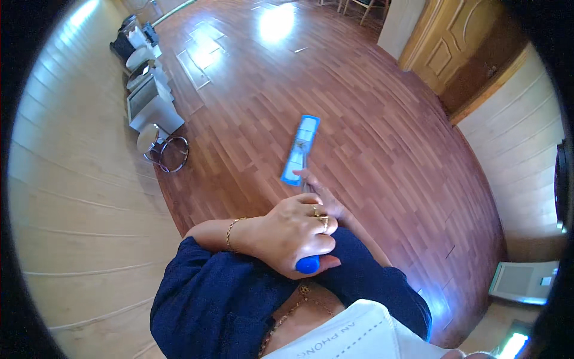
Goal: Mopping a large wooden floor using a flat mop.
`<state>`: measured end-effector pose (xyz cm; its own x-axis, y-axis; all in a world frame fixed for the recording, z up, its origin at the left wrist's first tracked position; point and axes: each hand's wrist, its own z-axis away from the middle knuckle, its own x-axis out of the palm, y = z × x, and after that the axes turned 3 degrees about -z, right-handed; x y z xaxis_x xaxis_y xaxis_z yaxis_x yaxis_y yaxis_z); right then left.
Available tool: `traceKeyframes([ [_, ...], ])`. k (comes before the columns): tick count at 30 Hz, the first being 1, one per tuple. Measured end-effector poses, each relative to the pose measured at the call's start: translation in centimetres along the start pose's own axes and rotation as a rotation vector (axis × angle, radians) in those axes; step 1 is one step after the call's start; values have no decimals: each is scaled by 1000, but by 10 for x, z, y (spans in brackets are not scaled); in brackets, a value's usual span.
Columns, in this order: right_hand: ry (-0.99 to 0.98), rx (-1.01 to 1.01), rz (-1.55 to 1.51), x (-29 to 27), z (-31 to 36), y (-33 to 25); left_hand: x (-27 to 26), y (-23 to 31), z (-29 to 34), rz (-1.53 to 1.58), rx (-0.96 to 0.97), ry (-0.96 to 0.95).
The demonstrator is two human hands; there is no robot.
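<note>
A flat mop with a blue-edged white head [308,130] lies against the wood-look floor ahead of me, its head slanting slightly to the right at the far end. My left hand [293,233] is closed round the top of its handle, and the blue end cap [308,264] sticks out below the fist. Lower on the handle, beyond the left fist, my right hand [320,190] grips it; part of that hand is hidden behind the left one. Most of the handle is covered by my hands.
Brown wood-look flooring [382,149] stretches ahead. By the left wall stand a round stool with a chrome ring base [174,154], a pale boxy unit [161,110] and several other items. At right is a wooden door [460,54]; a grey-white panel-like object [526,281] is at lower right.
</note>
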<state>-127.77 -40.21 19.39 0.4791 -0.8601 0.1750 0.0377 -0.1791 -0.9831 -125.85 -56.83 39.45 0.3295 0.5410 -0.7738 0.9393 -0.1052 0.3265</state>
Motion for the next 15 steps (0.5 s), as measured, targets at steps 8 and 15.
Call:
traceKeyframes([
  [8, -16, -403, -375, -134, 174, -115, 149, 0, -160, -85, -221, -97],
  [15, 76, -589, 709, -186, 252, -193, 274, -33, -219, 97, -329, 221],
])
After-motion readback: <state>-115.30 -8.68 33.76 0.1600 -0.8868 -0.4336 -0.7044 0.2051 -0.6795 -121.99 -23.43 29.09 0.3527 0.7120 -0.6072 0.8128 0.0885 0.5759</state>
